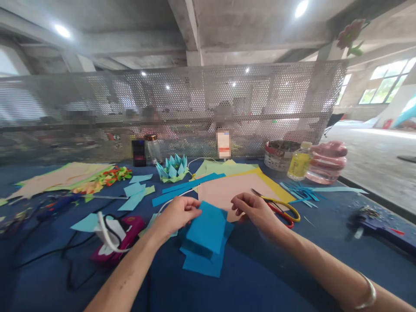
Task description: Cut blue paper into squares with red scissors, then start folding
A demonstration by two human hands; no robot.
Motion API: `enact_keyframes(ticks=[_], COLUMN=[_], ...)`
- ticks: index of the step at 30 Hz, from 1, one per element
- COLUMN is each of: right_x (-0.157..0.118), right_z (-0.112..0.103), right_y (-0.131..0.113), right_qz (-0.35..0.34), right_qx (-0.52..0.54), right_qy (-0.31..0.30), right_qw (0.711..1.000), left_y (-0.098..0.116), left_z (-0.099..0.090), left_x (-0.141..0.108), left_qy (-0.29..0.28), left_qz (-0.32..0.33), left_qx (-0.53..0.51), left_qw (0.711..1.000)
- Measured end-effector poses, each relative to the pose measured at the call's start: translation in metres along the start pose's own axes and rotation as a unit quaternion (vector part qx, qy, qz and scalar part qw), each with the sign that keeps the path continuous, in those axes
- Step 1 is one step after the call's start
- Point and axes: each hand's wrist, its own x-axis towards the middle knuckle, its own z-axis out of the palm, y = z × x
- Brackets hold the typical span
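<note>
A blue sheet of paper is pinched at its upper left corner between the thumb and fingers of my left hand. It is tilted above more blue paper pieces lying on the table. To the right of the sheet, my right hand is closed with its fingertips curled together, apart from the blue sheet. Whether anything small sits in those fingers cannot be made out. Scissors with red and yellow handles lie just beyond it, partly hidden by the hand. Pink paper spreads behind both hands.
A folded light-blue paper crown shape stands at the back. On the left are a magenta power strip with cables and cut paper strips. A yellow bottle, pink jug, basket and glue gun are right.
</note>
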Motion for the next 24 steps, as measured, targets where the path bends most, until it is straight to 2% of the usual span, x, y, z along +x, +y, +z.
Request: enact_keyframes(ticks=[2, 3, 7, 9, 13, 17, 20, 24], right_x=[0.003, 0.004, 0.005, 0.001, -0.008, -0.015, -0.016, -0.016], right_z=[-0.002, -0.003, -0.005, -0.004, 0.000, 0.004, 0.006, 0.007], right_y=[0.003, 0.005, 0.014, 0.016, 0.012, 0.008, 0.007, 0.007], right_qz=[-0.006, -0.010, -0.073, -0.093, -0.092, -0.101, -0.114, -0.109], right_qx=[-0.037, -0.061, -0.190, -0.241, -0.279, -0.335, -0.374, -0.386], right_qy=[0.007, 0.005, -0.016, -0.034, -0.086, -0.119, -0.128, -0.134], right_qw=[0.999, 0.998, 0.979, 0.966, 0.952, 0.929, 0.911, 0.906], left_y=[-0.001, -0.002, -0.003, -0.003, -0.005, -0.004, -0.003, 0.001], left_z=[-0.002, -0.002, 0.000, 0.001, 0.003, 0.006, 0.009, 0.011], left_x=[-0.001, -0.002, -0.005, -0.007, -0.009, -0.008, -0.008, -0.010], left_qy=[-0.035, -0.029, 0.061, 0.059, 0.011, -0.009, -0.034, -0.039], left_qz=[0.011, 0.027, 0.085, 0.079, 0.052, 0.044, 0.043, 0.037], left_qx=[0.093, 0.140, 0.270, 0.293, 0.280, 0.233, 0.201, 0.173], left_qw=[0.995, 0.989, 0.957, 0.951, 0.959, 0.971, 0.978, 0.984])
